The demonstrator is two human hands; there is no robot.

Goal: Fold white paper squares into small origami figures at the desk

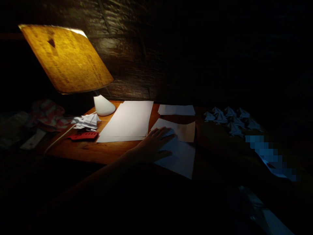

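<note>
My left hand (158,143) lies flat on a white sheet of paper (181,160), its fingers spread and pointing away from me. The sheet's upper part (186,130) bends up a little along the right side and looks warmer in tone. At that right edge my right hand (203,135) is a dim shape in deep shadow. Its fingers are too dark to make out, so whether it grips the paper is unclear.
A lit lamp (66,60) stands left on the wooden table (110,151). Larger paper sheets (129,120) and a smaller paper stack (176,110) lie behind my hands. Crumpled paper (88,121) and a red object (84,136) lie left, several folded paper pieces (231,119) right.
</note>
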